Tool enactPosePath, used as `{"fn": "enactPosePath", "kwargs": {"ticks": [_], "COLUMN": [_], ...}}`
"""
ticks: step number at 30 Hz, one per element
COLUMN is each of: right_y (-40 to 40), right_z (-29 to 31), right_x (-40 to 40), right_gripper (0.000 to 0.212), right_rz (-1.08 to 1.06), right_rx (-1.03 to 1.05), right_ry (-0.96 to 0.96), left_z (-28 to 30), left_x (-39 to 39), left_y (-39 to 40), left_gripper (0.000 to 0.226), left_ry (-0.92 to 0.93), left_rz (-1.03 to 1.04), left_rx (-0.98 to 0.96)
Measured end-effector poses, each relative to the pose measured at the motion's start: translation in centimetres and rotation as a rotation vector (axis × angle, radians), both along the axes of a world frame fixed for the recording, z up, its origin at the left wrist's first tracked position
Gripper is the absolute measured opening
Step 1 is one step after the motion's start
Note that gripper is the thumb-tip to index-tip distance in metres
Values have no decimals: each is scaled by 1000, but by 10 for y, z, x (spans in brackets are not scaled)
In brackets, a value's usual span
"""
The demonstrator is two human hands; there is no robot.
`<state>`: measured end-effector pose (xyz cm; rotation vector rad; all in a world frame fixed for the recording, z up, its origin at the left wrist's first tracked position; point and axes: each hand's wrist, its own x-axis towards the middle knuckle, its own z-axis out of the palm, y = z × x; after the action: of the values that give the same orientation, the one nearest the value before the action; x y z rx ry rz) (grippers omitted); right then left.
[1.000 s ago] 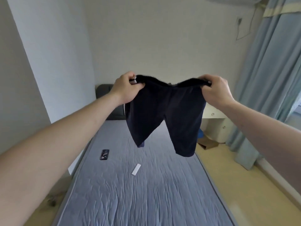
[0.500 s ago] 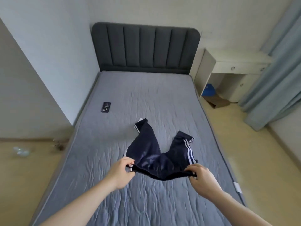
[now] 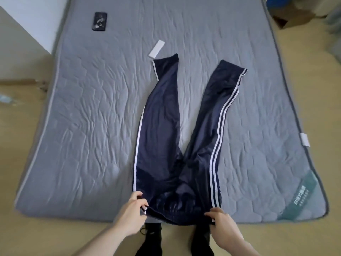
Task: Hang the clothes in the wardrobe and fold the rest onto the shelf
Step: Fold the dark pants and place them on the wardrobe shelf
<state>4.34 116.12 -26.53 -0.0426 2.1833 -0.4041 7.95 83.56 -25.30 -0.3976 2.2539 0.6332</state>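
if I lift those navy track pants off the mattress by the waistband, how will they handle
The track pants will probably go floppy: they lie flat and creased on the mattress. Their sheen suggests a slick fabric that may slide. Both hands, left and right, pinch the waistband, so they seem light.

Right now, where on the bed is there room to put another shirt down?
The widest bare patch is the mattress left of the navy track pants, below the phone. Another lies right of the pants, toward the green label. It is tighter around the white remote, and at the waistband, held by the left hand and right hand.
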Motion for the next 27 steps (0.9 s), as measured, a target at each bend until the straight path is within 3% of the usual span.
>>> {"fn": "enactPosePath", "kwargs": {"ticks": [7,11,15,17,22,25,27], "right_y": [9,5,4,5,9,12,16], "right_z": [-62,-77,-85,-90,-101,-101,-98], "right_x": [50,44,23,11,-11,-16,-16], "right_gripper": [64,58,56,62,67,67,66], "right_rz": [46,-74,-329,-364,-319,-328,-360], "right_rx": [59,64,-8,-32,-32,-39,-44], "right_ry": [-183,-212,-124,-80,-119,-161,-168], "left_z": [-72,-91,-105,-115,-131,-120,-107], "left_x": [34,36,33,31,26,18,13], "left_y": [27,40,44,44,43,51,63], "left_gripper": [32,33,65,66,49,33,37], "left_ry": [-109,-120,-183,-286,-346,-173,-31], "left_rz": [112,456,751,851,874,758,663], "left_rx": [20,53,3,65,80,-51,-54]}}
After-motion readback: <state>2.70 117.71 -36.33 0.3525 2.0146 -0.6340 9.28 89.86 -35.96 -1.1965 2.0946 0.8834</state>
